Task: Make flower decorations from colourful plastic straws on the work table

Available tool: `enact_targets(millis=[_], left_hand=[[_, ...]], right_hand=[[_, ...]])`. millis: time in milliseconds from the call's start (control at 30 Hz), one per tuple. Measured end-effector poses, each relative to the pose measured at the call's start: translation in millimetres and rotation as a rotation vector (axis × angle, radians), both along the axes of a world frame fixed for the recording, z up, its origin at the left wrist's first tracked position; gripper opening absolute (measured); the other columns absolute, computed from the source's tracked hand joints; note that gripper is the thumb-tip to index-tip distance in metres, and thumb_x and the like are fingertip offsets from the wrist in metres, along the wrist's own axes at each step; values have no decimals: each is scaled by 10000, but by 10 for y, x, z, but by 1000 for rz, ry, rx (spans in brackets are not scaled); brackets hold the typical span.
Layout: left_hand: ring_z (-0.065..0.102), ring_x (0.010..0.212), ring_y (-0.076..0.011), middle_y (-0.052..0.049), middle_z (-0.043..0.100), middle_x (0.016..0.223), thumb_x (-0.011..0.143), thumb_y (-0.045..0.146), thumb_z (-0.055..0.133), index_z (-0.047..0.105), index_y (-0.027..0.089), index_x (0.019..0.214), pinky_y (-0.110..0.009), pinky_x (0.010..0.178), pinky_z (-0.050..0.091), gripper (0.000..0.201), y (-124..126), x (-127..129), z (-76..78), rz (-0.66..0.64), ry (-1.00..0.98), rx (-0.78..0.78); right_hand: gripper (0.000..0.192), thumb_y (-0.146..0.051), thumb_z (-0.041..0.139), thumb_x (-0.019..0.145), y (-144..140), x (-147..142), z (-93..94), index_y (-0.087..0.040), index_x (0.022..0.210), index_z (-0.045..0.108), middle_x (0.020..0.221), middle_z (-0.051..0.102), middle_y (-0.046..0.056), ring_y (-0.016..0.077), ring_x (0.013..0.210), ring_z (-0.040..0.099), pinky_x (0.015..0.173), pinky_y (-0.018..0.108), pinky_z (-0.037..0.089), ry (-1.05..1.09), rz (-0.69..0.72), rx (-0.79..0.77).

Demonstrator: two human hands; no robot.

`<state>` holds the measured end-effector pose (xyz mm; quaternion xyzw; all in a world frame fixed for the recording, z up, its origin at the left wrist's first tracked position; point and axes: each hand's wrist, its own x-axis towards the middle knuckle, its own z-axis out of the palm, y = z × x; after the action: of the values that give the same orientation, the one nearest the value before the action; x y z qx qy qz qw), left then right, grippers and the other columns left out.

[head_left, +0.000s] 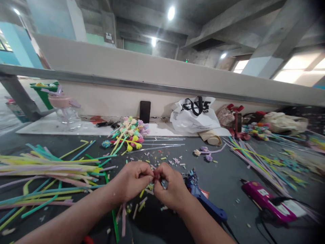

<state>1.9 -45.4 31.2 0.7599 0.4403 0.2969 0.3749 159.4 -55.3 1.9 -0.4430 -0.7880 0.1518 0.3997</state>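
Centrally, low in the view, the fingers (148,174) of both hands pinch together around something small and pinkish; what it is cannot be told, since the fingertips hide nearly all of it. The left hand (132,183) is curled closed, thumb against forefinger, and the right hand (169,188) is closed the same way, its knuckles touching those of the left.

Just below the hands, at 6 o'clock, short cut pieces of yellow, pink and green plastic straw (141,200) lie scattered on the dark grey counter (223,183). At 3 o'clock, just beside the right hand, rests a blue plastic glue gun (205,200); farther out at 3 o'clock lies a magenta glue gun (264,200) with a black cord. At 9 o'clock a thick sheaf of long pastel straws (50,167) stretches across the counter. At 12 o'clock, well beyond the hands, sits a bunch of finished multicoloured straw flowers (130,132), with a black phone (145,111) standing upright against the pale wall behind it. At 1 o'clock a white plastic bag with black lettering (194,117) slumps by the wall, and at 2 o'clock a second spread of long mixed-colour straws (254,157) fans outward. At 10 o'clock stands a clear plastic bottle with a pink lid (66,112).
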Motion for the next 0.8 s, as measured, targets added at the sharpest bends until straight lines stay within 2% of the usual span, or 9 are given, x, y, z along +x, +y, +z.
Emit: enact_targets(millis=[167, 267, 400, 467, 567, 800], left_hand=[[420, 557, -91, 37, 487, 559, 675, 160, 484, 598, 121, 637, -191, 524, 317, 126, 36, -54, 23, -20, -8, -48], [411, 553, -91, 32, 496, 576, 695, 224, 509, 603, 113, 682, -194, 513, 311, 146, 90, -96, 7, -8, -68, -77], [426, 554, -84, 33, 513, 587, 705, 258, 537, 579, 111, 699, -192, 527, 323, 153, 150, -111, -35, -63, -214, -159], [463, 592, -88, 23, 552, 627, 707, 250, 551, 570, 116, 716, -195, 566, 345, 136, 161, -107, -57, -97, -285, -191], [489, 627, -93, 12, 582, 667, 710, 256, 571, 561, 121, 732, -199, 595, 354, 137, 164, -101, -82, -106, -333, -245], [416, 559, -72, 43, 502, 600, 708, 275, 577, 545, 121, 695, -186, 528, 302, 158, 163, -80, -116, -63, -314, -254]], right_hand=[[104, -103, 502, 648, 25, -14, -55, -193, 687, 466, 607, 489, -37, 91, 529, 471, 505, 207, 373, 148, 17, -173], [62, -182, 527, 725, 44, -18, -40, -188, 746, 469, 617, 515, -29, 88, 530, 484, 499, 206, 382, 370, 114, -344], [175, -261, 574, 752, 45, -15, 3, -198, 857, 449, 614, 553, -30, 72, 474, 456, 425, 177, 350, 611, 256, -513], [222, -256, 604, 734, 46, -12, 4, -208, 885, 448, 622, 553, -36, 70, 469, 448, 416, 174, 361, 669, 280, -505], [188, -240, 615, 728, 66, 3, -24, -208, 849, 474, 646, 555, -31, 73, 482, 464, 428, 187, 393, 694, 308, -469], [89, -233, 577, 770, 128, 40, -99, -197, 833, 527, 595, 510, -48, 70, 449, 465, 430, 198, 396, 594, 247, -396]])
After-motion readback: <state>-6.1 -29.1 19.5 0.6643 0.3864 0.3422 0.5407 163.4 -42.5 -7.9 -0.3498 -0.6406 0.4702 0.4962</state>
